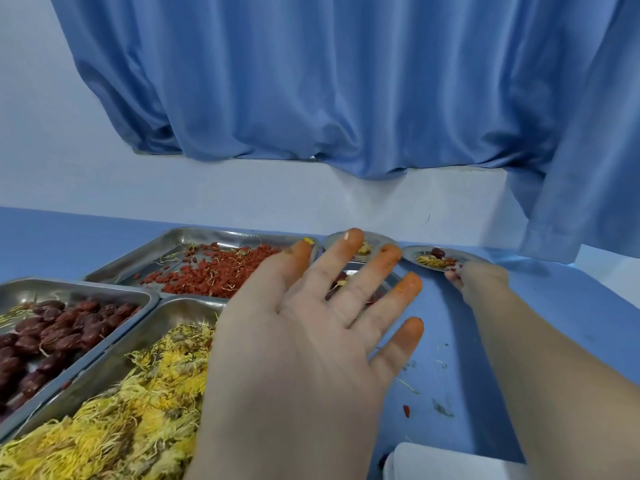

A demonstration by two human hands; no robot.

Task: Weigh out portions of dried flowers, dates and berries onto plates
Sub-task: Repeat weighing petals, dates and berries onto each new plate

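Observation:
My left hand [311,327] is raised flat and open over the table, fingers spread, fingertips stained orange, holding nothing. It hides most of a small steel plate [388,277] beneath it. My right hand [479,282] reaches far right and pinches the near rim of a small steel plate [464,256] that carries a date, yellow flowers and a few berries. Another small plate [332,242] with flowers lies behind my fingers. Steel trays on the left hold red berries [207,271], dark dates [52,327] and yellow dried flowers [131,410].
The blue table [571,306] has loose petals and a stray berry [406,410] in front of the plates. A white object [450,462] sits at the bottom edge. A blue curtain [329,81] hangs over the white wall behind.

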